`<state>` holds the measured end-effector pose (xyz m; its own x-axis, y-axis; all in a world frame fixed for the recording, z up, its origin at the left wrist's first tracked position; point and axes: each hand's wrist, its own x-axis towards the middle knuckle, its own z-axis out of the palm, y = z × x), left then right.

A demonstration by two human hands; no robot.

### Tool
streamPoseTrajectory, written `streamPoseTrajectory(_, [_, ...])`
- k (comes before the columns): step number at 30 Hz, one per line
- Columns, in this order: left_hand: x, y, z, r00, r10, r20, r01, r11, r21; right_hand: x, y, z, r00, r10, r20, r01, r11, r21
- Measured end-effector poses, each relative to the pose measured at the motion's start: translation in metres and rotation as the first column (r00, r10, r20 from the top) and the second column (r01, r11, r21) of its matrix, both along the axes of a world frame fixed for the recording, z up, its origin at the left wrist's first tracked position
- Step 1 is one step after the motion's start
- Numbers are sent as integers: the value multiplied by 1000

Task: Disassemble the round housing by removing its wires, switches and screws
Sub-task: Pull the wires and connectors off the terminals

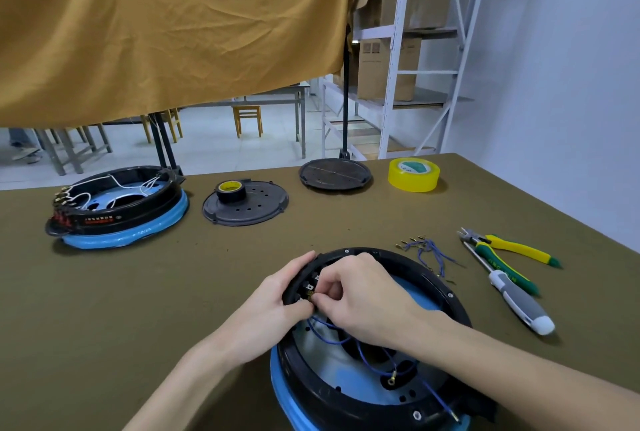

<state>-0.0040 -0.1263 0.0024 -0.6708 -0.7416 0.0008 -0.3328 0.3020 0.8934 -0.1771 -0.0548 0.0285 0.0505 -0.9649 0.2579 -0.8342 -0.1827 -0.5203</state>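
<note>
A round black housing with a blue rim stands near the front of the table. My left hand grips its far left wall from outside. My right hand reaches inside and pinches a brass wire terminal at the switch block on that wall. Blue wires trail across the housing's grey floor to a ring terminal. One loose blue wire end lies over the near rim.
A bundle of removed blue wires, pliers and a screwdriver lie to the right. A second housing with white wires sits far left. Two dark round covers, black tape and yellow tape lie behind.
</note>
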Motion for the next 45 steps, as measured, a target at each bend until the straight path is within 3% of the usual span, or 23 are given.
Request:
streamPoseTrajectory(19, [-2, 0, -2, 999, 26, -35, -25, 999, 20, 0, 3, -2, 999, 31, 43, -30, 1000, -7])
streamPoseTrajectory(25, [-3, -1, -2, 998, 37, -49, -36, 999, 20, -10, -2, 10, 984, 69, 165, -86, 991, 98])
streamPoseTrajectory(30, [-4, 1, -1, 997, 43, -68, -43, 999, 3, 5, 5, -3, 998, -31, -62, 29, 999, -41])
streamPoseTrajectory(34, [-2, 2, -1, 992, 79, -96, -79, 997, 3, 0, 3, 1, 999, -39, 31, 39, 999, 0])
streamPoseTrajectory(45, [-6, 5, -7, 969, 137, -207, -133, 990, 35, -2, 1, 1, 999, -48, 18, 48, 999, -23])
